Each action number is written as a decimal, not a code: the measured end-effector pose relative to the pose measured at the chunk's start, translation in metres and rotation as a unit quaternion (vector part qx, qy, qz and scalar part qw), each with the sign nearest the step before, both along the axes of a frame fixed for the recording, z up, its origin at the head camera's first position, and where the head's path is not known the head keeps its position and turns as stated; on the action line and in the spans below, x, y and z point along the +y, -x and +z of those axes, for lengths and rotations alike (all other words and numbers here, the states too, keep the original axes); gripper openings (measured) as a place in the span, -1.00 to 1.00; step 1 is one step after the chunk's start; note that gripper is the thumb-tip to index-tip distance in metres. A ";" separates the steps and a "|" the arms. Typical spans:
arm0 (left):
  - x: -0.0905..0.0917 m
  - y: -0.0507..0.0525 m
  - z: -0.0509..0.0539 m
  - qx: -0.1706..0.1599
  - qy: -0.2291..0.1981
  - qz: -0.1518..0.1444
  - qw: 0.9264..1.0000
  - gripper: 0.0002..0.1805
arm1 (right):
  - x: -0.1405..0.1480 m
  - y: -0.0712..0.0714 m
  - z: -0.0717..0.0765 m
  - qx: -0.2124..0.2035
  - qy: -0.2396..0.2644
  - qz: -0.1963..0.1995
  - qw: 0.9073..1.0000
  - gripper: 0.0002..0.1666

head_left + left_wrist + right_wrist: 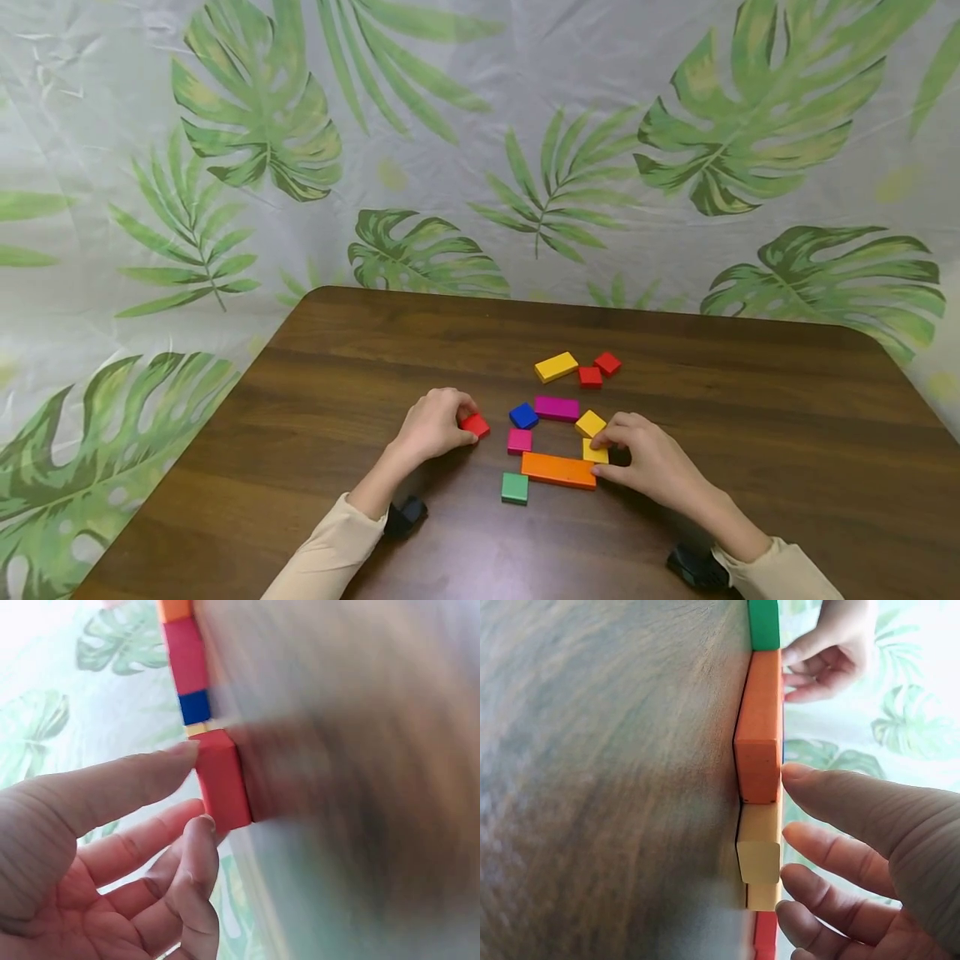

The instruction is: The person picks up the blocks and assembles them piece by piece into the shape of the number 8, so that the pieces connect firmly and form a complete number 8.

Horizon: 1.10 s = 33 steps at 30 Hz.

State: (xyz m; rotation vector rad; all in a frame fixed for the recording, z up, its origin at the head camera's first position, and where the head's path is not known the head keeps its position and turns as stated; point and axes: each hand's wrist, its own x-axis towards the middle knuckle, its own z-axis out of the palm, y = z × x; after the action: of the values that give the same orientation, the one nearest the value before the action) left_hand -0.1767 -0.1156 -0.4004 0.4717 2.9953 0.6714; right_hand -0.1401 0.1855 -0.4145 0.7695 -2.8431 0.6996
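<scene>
My left hand (437, 423) pinches a red square block (221, 780) between thumb and fingers, at the left of the arrangement. My right hand (651, 458) reaches in from the right, its thumb touching the end of a long orange block (558, 470). The fingertips of that hand rest at a yellow square block (595, 451); in the right wrist view they lie loosely along the upper edges. Behind it sits another yellow square block (591, 424). A pink square (519, 442), a blue square (523, 416) and a magenta oblong block (557, 408) complete a rough ring.
A green square block (514, 488) lies before the orange one's left end. Farther back are a yellow oblong block (556, 367) and two red squares, one red block (590, 377) nearer. The brown wooden table (337, 350) meets a leaf-patterned cloth (420, 167) behind.
</scene>
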 end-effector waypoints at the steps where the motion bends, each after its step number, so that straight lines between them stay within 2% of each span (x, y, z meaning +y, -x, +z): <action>1: -0.001 -0.002 0.000 0.000 -0.001 -0.001 1.000 -0.72 | 0.000 0.000 0.000 0.000 0.000 0.000 1.000 -0.75; 8: -0.005 -0.015 0.003 -0.010 -0.007 -0.009 1.000 -0.72 | -0.002 0.000 0.000 0.000 0.001 0.005 1.000 -0.75; 17: -0.013 -0.029 0.002 -0.031 -0.027 0.004 0.999 -0.71 | -0.003 0.001 -0.001 0.003 -0.004 0.005 1.000 -0.75; 26: -0.015 -0.044 0.001 -0.048 -0.042 -0.037 0.997 -0.72 | -0.001 -0.002 0.000 0.004 -0.007 0.000 1.000 -0.75; 33: -0.014 -0.058 0.004 -0.056 -0.023 -0.056 0.997 -0.71 | -0.001 -0.002 0.002 0.005 -0.013 0.000 1.000 -0.75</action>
State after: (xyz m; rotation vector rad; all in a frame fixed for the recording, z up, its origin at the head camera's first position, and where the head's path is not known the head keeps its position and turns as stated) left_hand -0.1187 -0.1297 -0.3960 0.5778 2.8310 0.7316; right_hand -0.1382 0.1842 -0.4127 0.7749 -2.8488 0.6574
